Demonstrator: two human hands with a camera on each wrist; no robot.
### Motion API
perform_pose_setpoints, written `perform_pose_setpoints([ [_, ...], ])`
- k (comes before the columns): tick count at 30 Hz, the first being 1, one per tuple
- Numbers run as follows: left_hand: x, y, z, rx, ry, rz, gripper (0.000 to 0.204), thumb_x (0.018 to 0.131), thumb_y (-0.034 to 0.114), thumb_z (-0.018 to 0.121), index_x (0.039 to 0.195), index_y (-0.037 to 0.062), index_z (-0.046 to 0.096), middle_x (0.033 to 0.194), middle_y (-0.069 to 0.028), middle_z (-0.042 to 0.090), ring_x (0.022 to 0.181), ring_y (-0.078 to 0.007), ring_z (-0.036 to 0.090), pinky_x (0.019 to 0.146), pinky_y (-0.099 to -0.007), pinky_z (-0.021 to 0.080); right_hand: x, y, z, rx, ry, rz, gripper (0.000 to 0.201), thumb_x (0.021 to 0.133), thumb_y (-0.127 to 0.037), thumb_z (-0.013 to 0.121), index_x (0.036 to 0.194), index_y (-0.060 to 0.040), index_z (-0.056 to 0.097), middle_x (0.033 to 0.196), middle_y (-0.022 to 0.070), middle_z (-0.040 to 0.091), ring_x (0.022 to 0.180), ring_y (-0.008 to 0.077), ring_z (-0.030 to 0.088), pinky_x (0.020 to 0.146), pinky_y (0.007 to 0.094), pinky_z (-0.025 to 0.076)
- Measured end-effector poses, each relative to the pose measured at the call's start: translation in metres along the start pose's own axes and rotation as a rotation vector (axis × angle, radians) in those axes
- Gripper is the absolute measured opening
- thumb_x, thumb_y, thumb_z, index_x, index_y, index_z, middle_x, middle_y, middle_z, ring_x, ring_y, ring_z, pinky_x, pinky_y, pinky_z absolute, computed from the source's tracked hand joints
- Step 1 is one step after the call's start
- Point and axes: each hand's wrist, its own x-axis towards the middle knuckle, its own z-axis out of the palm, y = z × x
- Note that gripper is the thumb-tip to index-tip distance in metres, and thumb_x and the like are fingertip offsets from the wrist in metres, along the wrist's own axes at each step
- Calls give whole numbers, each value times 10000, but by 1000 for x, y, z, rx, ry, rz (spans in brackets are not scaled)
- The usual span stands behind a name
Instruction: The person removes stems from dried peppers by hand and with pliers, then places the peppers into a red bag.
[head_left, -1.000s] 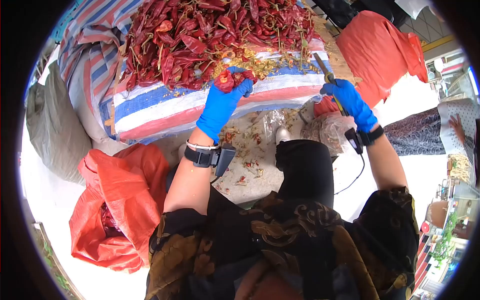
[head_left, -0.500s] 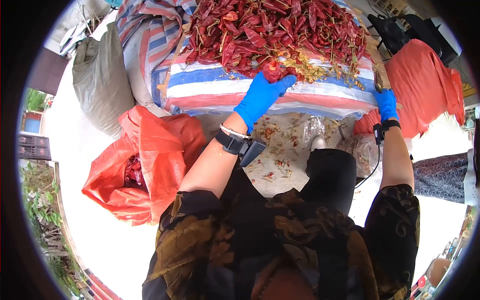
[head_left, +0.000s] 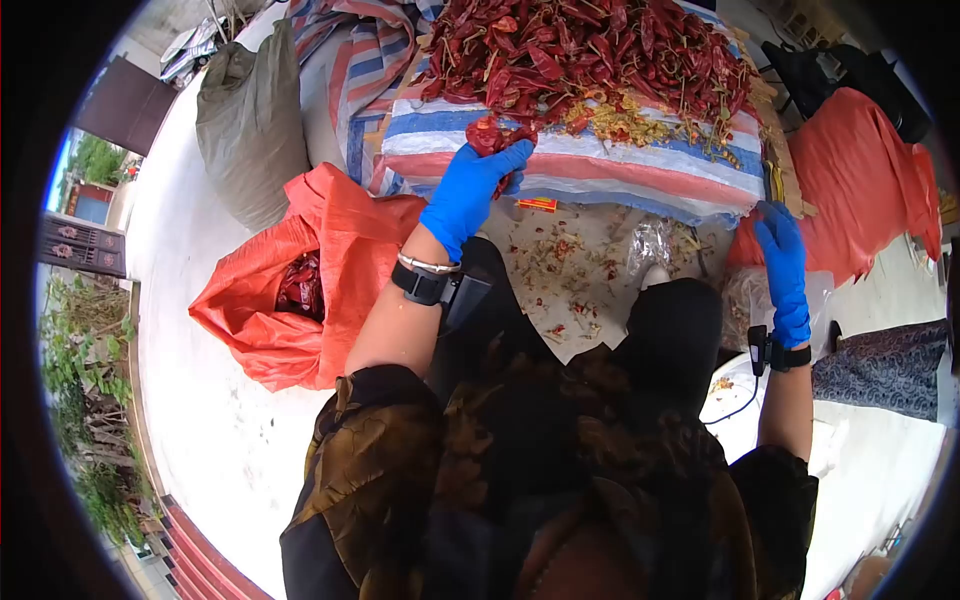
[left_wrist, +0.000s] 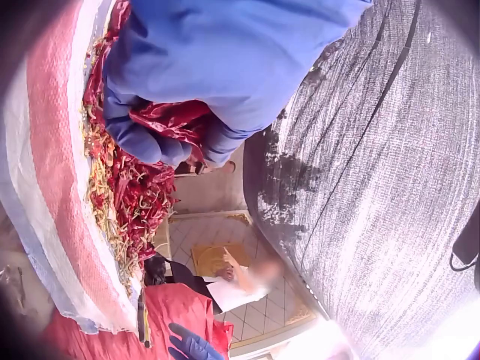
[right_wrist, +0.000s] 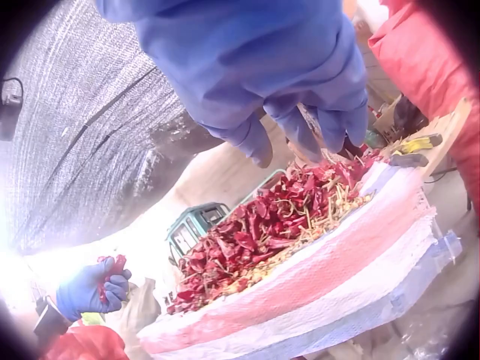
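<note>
My blue-gloved left hand (head_left: 470, 195) grips a bunch of dried red chili peppers (head_left: 495, 138), its fingers curled round them at the front left edge of the striped sheet (head_left: 640, 165). In the left wrist view the dark red skins (left_wrist: 176, 120) show between the gloved fingers. My right hand (head_left: 783, 265), also gloved in blue, holds nothing and hangs with loose fingers beside the front right corner. A tool with yellow and black handles (right_wrist: 416, 146) lies on that corner of the table. Behind it spreads a large heap of dried chilies (head_left: 600, 50).
Yellowish seeds and stems (head_left: 625, 120) lie before the heap. An open red sack (head_left: 345, 230) with chilies inside stands at my left, near a grey sack (head_left: 250, 130). A full red sack (head_left: 850, 180) stands at the right. Scraps (head_left: 560, 260) litter the ground by my feet.
My right hand has put the yellow-handled tool down on the table's right corner and drawn back. The left hand, still gripping chilies, has moved left toward the open sack; the head view has turned left.
</note>
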Motion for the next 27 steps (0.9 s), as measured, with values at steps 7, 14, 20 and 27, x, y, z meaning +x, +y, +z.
perform_pose_setpoints([
  [7,-87,40,-131,388,534,254,240,770,198,670,942,58,578,738,29,542,575,-46,449,511,-195,356,-44,-9,-20,-96,-5,-31,278,842,-112,536,1099,-8,561,1197,156,496,1151,277,437,977,331,319],
  [14,-143,-4,-268,799,952,11,517,644,240,770,1020,-24,533,949,-95,615,771,-171,590,674,-301,479,-55,-44,-19,52,-30,-14,286,834,-131,552,1092,-8,567,1185,162,500,1093,244,491,921,307,379],
  [20,-163,-24,-284,853,850,-182,881,584,380,796,1159,-151,391,987,-214,596,842,-270,611,711,-330,489,-66,-84,-32,53,-56,-81,274,830,-132,561,1068,2,574,1158,160,512,1068,232,508,897,295,397],
  [27,-157,28,-210,868,865,227,941,609,422,771,1243,-122,337,1265,-255,414,1162,-314,432,949,-351,358,-71,-113,-38,117,-68,-150,249,829,-116,565,1050,-4,585,1150,146,519,1070,222,507,893,292,395],
])
